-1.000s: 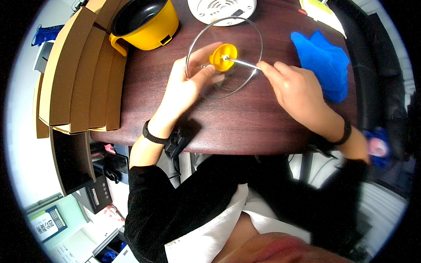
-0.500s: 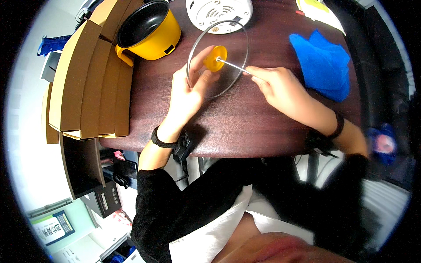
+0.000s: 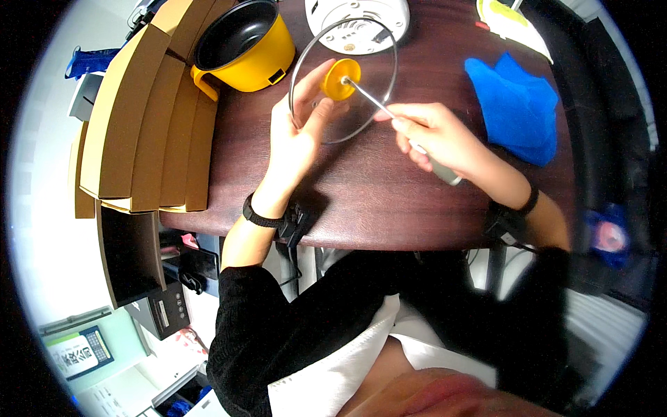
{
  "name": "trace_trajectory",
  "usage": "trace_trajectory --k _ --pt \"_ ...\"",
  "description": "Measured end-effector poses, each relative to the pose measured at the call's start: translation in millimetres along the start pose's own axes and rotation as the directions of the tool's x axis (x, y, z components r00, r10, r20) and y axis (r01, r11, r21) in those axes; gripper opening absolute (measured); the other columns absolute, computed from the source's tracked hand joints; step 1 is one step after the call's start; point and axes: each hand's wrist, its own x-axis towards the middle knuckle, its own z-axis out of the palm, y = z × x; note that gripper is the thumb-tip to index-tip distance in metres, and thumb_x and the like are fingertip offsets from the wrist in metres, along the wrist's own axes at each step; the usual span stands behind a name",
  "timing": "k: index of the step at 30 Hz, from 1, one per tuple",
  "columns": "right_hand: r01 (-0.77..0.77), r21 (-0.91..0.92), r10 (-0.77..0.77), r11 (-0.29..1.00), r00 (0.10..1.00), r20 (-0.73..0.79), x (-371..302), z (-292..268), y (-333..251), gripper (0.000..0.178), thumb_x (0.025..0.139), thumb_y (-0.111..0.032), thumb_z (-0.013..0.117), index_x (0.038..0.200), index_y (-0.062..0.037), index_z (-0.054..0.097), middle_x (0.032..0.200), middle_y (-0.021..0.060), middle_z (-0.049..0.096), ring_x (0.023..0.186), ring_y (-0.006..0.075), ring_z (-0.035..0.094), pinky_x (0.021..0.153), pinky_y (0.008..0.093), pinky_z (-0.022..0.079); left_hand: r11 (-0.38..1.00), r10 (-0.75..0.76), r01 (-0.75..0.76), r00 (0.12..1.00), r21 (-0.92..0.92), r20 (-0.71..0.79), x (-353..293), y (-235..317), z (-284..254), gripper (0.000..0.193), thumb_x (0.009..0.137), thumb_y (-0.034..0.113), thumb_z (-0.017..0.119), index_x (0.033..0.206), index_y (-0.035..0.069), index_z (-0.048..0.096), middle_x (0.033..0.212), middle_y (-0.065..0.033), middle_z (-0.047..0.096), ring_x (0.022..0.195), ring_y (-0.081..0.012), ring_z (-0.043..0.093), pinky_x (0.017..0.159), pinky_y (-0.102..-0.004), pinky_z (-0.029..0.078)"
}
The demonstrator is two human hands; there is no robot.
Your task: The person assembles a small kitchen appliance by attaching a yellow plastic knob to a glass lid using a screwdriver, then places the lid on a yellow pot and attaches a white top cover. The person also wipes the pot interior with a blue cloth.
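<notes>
Right fingers (image 3: 411,111) turned, wrapping a screwdriver (image 3: 445,172); left fingers (image 3: 316,80) grip a lid (image 3: 340,76) (pot (image 3: 267,59) nearby, black inside).

Person in a black, soft-textured top (image 3: 243,313) with a broad white collar (image 3: 326,365), open at the neck. Black woven straps circle both wrists, left strap (image 3: 258,217) and right strap (image 3: 533,200), each carrying a dark, boxy device.

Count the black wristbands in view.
2: one wristband worn just below the left hand, which holds the glass lid; another wristband just below the right hand, which grips the screwdriver.
</notes>
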Motion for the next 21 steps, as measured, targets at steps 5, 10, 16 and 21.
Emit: trace_trajectory --k 5,10,16,21 --pt "0.203 -0.916 -0.656 0.345 0.75 -0.081 -9 -12 1 0.026 0.086 -0.012 0.059 0.111 -0.0065 0.063 0.074 0.0112 0.061 0.064 0.0308 0.063 0.056 0.0399 0.051 0.994 -0.064 0.064 0.998 -0.089 0.009 -2 -2 2 0.045 0.093 -0.001 0.048 0.138 -0.005 0.04 0.13 -0.0206 0.053 0.114 -0.0313 0.059 0.093 -0.0428 0.053" --pt "0.082 -0.996 -0.605 0.033 0.795 0.045 -18 -16 -12 0.033 0.081 -0.012 0.058 0.114 -0.0099 0.061 0.077 0.0077 0.058 0.068 0.0256 0.064 0.057 0.038 0.052 0.99 -0.075 0.075 0.997 -0.117 0.009 -1 -6 2 0.045 0.093 -0.001 0.048 0.137 -0.005 0.04 0.128 -0.0197 0.055 0.112 -0.0305 0.06 0.092 -0.0429 0.054" --pt "0.093 -0.995 -0.609 -0.033 0.788 0.093 -18 -14 -18 0.029 0.083 -0.013 0.055 0.111 -0.0092 0.061 0.076 0.0074 0.058 0.067 0.0242 0.064 0.055 0.037 0.053 0.976 -0.115 0.119 0.993 -0.182 0.033 -2 -5 2 0.043 0.093 -0.001 0.05 0.136 -0.002 0.044 0.128 -0.017 0.055 0.113 -0.0244 0.059 0.09 -0.0354 0.055" --pt "0.069 -0.997 -0.586 -0.033 0.807 0.076 -19 -13 -20 0.027 0.084 -0.013 0.054 0.11 -0.0086 0.062 0.076 0.008 0.058 0.066 0.0249 0.065 0.054 0.0371 0.052 0.978 -0.113 0.117 0.993 -0.174 0.032 -1 -6 2 0.043 0.092 -0.002 0.05 0.135 -0.002 0.044 0.128 -0.0171 0.055 0.115 -0.0247 0.058 0.091 -0.0359 0.055"
